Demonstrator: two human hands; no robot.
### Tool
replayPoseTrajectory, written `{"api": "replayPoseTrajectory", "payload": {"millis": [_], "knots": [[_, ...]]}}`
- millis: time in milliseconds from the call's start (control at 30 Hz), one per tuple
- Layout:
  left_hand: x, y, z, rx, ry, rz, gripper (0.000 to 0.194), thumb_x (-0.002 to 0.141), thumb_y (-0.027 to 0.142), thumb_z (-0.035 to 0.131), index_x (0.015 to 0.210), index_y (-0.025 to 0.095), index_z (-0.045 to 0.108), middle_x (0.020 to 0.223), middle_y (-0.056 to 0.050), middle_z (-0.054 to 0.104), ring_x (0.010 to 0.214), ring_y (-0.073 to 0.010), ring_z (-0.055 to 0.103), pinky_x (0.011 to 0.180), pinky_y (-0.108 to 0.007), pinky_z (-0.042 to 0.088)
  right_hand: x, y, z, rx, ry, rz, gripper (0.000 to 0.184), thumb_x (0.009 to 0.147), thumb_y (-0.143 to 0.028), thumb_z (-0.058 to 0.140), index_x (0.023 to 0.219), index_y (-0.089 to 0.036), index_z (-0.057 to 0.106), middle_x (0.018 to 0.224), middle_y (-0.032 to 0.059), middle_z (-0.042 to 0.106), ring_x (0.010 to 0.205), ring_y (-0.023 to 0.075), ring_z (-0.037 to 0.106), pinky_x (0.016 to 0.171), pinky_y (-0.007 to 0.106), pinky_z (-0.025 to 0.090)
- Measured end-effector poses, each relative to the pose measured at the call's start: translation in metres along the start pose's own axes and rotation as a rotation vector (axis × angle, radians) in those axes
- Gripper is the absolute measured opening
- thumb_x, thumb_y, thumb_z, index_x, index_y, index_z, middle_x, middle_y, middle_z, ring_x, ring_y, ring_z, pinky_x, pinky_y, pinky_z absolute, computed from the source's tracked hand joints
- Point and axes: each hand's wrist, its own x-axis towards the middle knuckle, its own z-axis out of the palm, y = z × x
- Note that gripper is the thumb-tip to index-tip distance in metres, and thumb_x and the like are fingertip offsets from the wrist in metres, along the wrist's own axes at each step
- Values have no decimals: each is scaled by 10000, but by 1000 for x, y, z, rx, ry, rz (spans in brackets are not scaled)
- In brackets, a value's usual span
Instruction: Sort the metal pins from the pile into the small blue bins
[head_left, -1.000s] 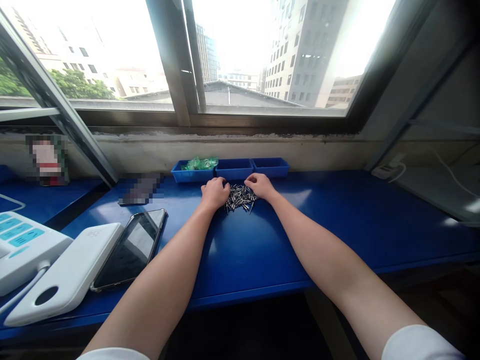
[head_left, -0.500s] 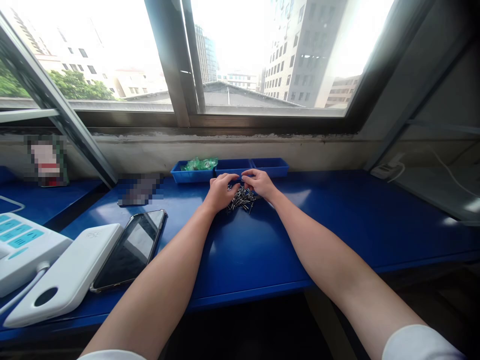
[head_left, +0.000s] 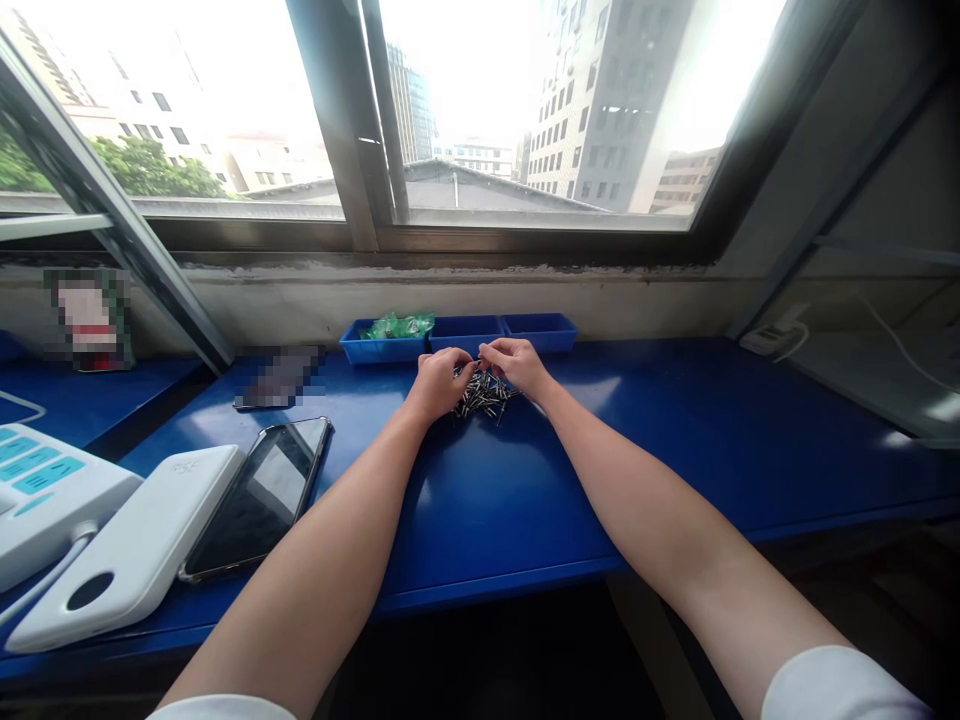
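Over metal pins (head_left: pixel 486 396), left hand (head_left: pixel 440 384) and right hand (head_left: pixel 523 368) pinch, each grip's contents indistinct.

Daylight glares through the window (head_left: pixel 487 95); the tabletop (head_left: pixel 510 510) shows pale reflections.

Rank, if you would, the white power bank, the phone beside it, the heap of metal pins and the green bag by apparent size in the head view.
1. White power bank
2. Phone
Unsure: heap of metal pins and green bag; the hands partly cover the heap.
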Motion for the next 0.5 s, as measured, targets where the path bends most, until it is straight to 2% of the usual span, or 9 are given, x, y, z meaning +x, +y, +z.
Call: {"api": "replayPoseTrajectory", "payload": {"millis": [133,233,333,400,500], "knots": [[0,1,0,29,-6,-30,199,871,314,477,884,194,635,914,-34,702,903,-201,626,864,-351,381,-1,-2,-2,18,-13,-16,331,689,-497,661,720,-169,692,671,22,673,539,106,503,517,243,408],[-1,2,1,72,-3,-53,263,879,369,468,980,196,637,1001,-52,691,988,-221,603,912,-365,370,0,0,-4,-51,10,-19,328,734,-478,614,776,-168,712,744,40,697,605,132,547,583,267,442],[0,-2,0,168,74,-162,396,876,418,450,1151,173,595,1172,-97,630,1134,-264,529,962,-387,361,1,1,-9,-312,143,-41,343,767,-444,578,947,-184,711,919,59,710,833,191,590,757,321,457],[2,-9,-1,228,95,-293,459,872,414,430,1221,146,561,1251,-125,582,1193,-285,486,984,-395,360,1,2,-13,-577,249,-52,410,776,-429,568,1111,-212,663,1055,64,686,1031,242,522,881,388,404],[3,-21,-2,261,-38,-463,517,859,432,410,1243,118,554,1279,-153,563,1202,-309,487,985,-402,376,2,6,-19,-842,332,-16,549,797,-452,526,1306,-247,522,1239,59,606,1142,289,397,935,463,330]]}}
